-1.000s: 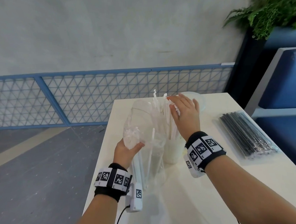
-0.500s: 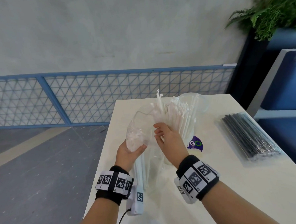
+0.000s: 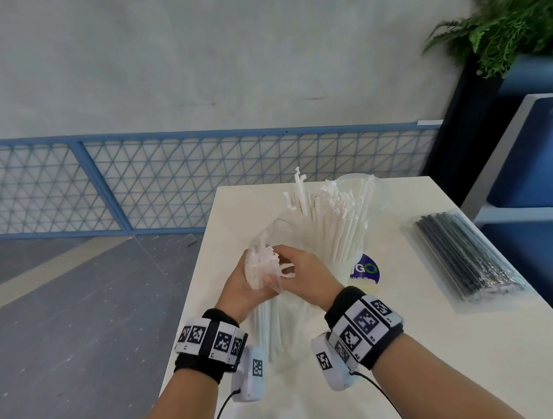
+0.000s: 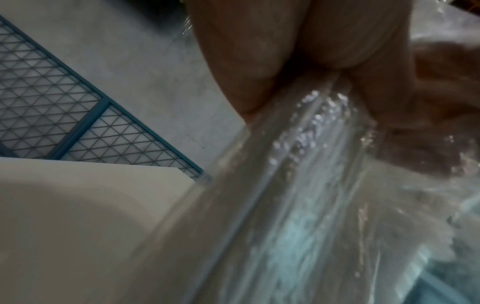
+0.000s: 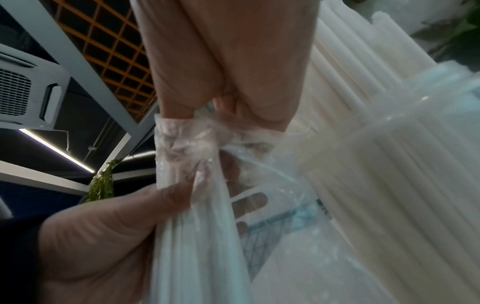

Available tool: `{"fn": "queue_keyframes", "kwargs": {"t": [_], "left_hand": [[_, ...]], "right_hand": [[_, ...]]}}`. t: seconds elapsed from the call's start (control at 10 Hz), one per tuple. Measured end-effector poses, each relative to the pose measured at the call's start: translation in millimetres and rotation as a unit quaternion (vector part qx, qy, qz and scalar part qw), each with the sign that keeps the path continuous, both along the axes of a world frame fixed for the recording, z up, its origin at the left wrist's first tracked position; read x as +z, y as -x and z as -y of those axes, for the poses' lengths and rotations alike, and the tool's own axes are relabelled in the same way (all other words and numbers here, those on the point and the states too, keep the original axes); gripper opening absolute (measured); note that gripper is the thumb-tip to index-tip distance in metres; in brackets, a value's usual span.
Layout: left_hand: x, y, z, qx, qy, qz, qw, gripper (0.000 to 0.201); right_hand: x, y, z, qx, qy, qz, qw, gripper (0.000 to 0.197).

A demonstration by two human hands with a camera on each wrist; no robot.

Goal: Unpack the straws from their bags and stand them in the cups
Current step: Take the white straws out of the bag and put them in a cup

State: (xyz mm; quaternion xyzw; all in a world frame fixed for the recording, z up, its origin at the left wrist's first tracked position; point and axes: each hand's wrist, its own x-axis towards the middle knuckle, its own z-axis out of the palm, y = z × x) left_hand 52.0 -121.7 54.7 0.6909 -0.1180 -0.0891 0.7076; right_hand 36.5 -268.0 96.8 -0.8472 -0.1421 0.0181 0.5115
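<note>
Taking the tall cup of white straws as our landmark and reading from the left: our left hand (image 3: 240, 283) sits just left of and nearer than it, fingers curled round the gathered neck of a crinkled clear plastic bag (image 3: 261, 267); a few long white straws (image 3: 268, 325) remain inside the bag, hanging down below the hand toward the white tabletop (image 3: 436, 345); our right hand (image 3: 304, 272) comes next, touching the left, its fingertips pinching the same bunched film from above, as the right wrist view shows; then the translucent plastic cup (image 3: 345, 269) itself, packed with upright white paper straws (image 3: 336, 219) that fan out above its rim; well to its right lies a sealed clear bag of black straws (image 3: 463, 257), flat on the table.
</note>
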Motion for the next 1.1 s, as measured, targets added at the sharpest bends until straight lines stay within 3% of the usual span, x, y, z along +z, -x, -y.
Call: {"fn": "queue_keyframes", "kwargs": {"t": [0.2, 0.3, 0.4, 0.5, 0.6, 0.8, 0.9, 1.0, 1.1], "left_hand": [[4, -2, 3, -0.046, -0.103, 0.027, 0.993, 0.102], [5, 1, 6, -0.07, -0.144, 0.011, 0.987, 0.085], [9, 8, 10, -0.072, -0.157, -0.02, 0.985, 0.076], [14, 12, 12, -0.047, -0.127, -0.026, 0.99, 0.074], [2, 2, 13, -0.056, -0.08, -0.038, 0.995, 0.058], [-1, 5, 16, -0.058, -0.056, -0.073, 0.994, 0.059], [1, 7, 19, -0.029, -0.04, -0.063, 0.997, 0.047], [5, 8, 21, 0.008, -0.034, -0.036, 0.999, 0.034], [8, 8, 23, 0.0, -0.065, -0.013, 0.998, 0.033]], "right_hand": [[-6, 5, -6, 0.017, -0.088, -0.105, 0.99, 0.059], [-8, 5, -7, 0.005, -0.146, -0.145, 0.979, 0.049], [-4, 8, -11, -0.021, -0.152, -0.142, 0.978, 0.024], [-2, 7, -13, -0.069, -0.175, -0.132, 0.973, 0.013], [4, 5, -7, -0.075, -0.292, -0.128, 0.945, 0.009], [37, -5, 9, -0.048, -0.367, -0.024, 0.928, 0.01], [39, -8, 14, -0.048, -0.379, -0.021, 0.924, 0.01], [23, -3, 12, -0.058, -0.28, -0.087, 0.954, 0.032], [14, 3, 5, -0.09, -0.226, -0.116, 0.963, 0.023]]}}
